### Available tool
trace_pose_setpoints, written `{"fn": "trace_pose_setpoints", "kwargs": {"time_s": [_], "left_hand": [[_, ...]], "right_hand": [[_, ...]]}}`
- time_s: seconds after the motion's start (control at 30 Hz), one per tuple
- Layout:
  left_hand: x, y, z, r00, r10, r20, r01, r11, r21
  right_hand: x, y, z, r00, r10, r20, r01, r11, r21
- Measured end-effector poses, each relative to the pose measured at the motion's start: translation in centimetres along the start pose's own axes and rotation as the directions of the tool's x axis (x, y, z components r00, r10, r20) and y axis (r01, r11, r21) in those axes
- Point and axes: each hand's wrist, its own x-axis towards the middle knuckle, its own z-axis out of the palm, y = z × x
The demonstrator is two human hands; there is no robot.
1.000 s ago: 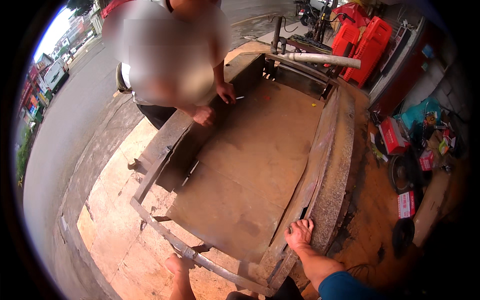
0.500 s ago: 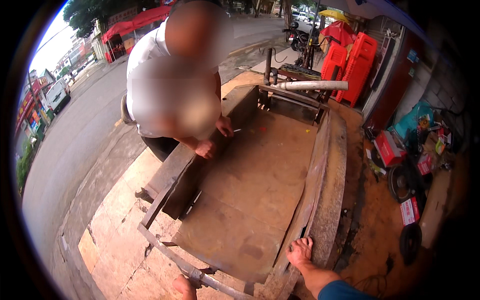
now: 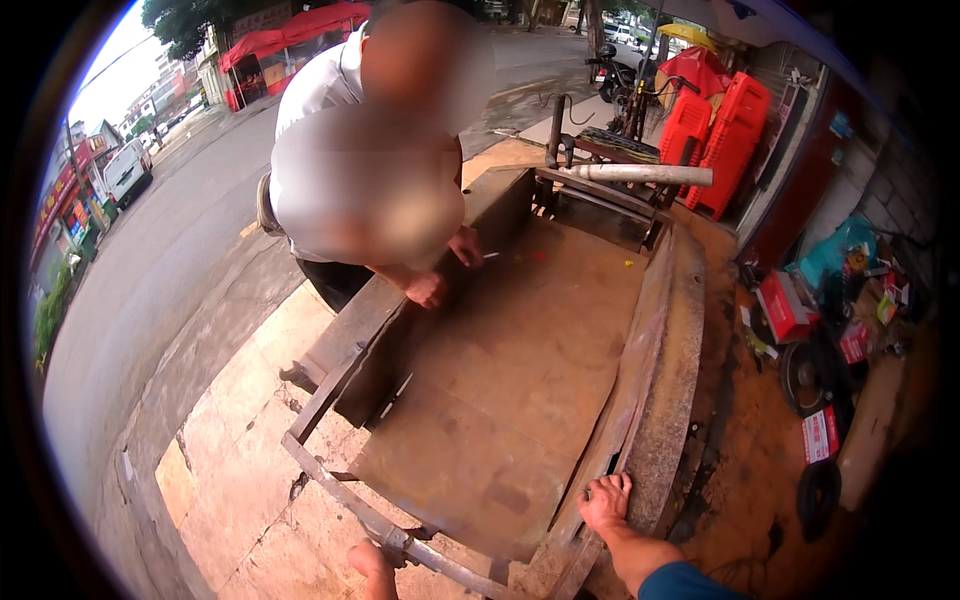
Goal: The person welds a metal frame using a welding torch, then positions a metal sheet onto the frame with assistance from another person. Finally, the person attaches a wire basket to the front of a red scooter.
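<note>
In front of me lies a worn metal cart bed [image 3: 500,400] with a brown floor sheet, a side rail and a bent front bar [image 3: 335,487]. My right hand [image 3: 606,501] rests on the right side rail [image 3: 655,370], its fingers curled over the edge beside a dark slot. My left hand [image 3: 371,560] is low at the curved front bar, against a bracket. It looks closed, though the fingers are mostly hidden. Across the bed, a person in a white shirt [image 3: 320,85] leans over the left side wall [image 3: 385,345], both hands [image 3: 428,290] near its inner edge.
A pale pipe [image 3: 640,174] lies across the bed's far end. Red plastic stacks [image 3: 735,140] stand behind it. Boxes [image 3: 785,300], black wheels [image 3: 803,378] and bags [image 3: 840,245] lie on the floor to the right. A road [image 3: 190,220] runs along the left.
The whole scene has shifted slightly to the right in view. Both my hands keep their places on the cart, and the other person's hands stay by the left wall.
</note>
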Motion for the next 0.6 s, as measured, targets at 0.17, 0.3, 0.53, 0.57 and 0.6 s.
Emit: {"fn": "trace_pose_setpoints", "kwargs": {"time_s": [0.17,0.3,0.53,0.57,0.6], "left_hand": [[-1.7,1.5,-0.3,1.000,0.027,-0.014,-0.026,0.996,0.083],[-1.1,1.1,-0.5,1.000,0.020,0.007,-0.021,0.991,0.132],[-1.4,0.9,0.1,1.000,0.010,0.010,-0.012,0.991,0.135],[-2.1,2.0,-0.7,1.000,0.011,-0.009,-0.010,0.991,0.136],[1.0,-0.4,-0.4,1.000,0.002,-0.008,-0.001,0.997,0.081]], "right_hand": [[0.0,-0.1,-0.2,0.998,-0.036,-0.061,0.035,0.999,-0.004],[0.1,-0.3,-0.3,0.999,-0.015,-0.050,0.015,1.000,0.002],[0.2,0.3,-0.4,0.995,-0.051,-0.086,0.049,0.998,-0.030],[0.4,-0.2,-0.4,0.995,-0.046,-0.084,0.046,0.999,-0.013],[0.6,-0.6,-0.3,0.996,-0.044,-0.083,0.044,0.999,0.004]]}}
